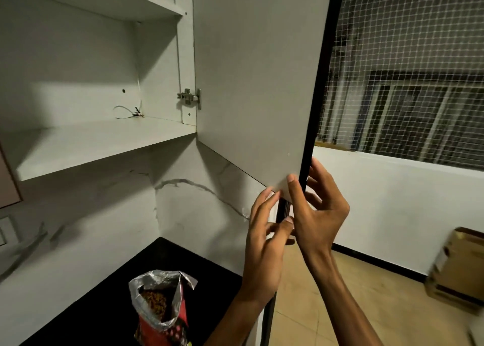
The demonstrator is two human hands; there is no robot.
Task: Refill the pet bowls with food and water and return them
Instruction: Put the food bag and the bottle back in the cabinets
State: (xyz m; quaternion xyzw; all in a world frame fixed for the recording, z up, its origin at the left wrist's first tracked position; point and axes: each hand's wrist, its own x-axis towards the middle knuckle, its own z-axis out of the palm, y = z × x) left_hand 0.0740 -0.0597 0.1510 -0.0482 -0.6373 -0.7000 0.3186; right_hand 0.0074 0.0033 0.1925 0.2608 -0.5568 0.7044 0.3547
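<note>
An opened pet food bag (162, 309), red with a silver lining and brown kibble inside, stands on the black counter (104, 301) at the bottom. No pet bowls are in view. The wall cabinet's white door (256, 83) stands swung open. My right hand (317, 209) grips the door's lower corner, thumb on the inner face and fingers behind its black edge. My left hand (264, 238) is raised just under that corner with fingers loosely spread, its fingertips touching the door's bottom edge.
The open cabinet (91, 141) shows bare white shelves with a loose wire at the back. A marbled white wall runs behind the counter. To the right are a netted window (408, 83), a tan tiled floor and a cardboard box (458, 269).
</note>
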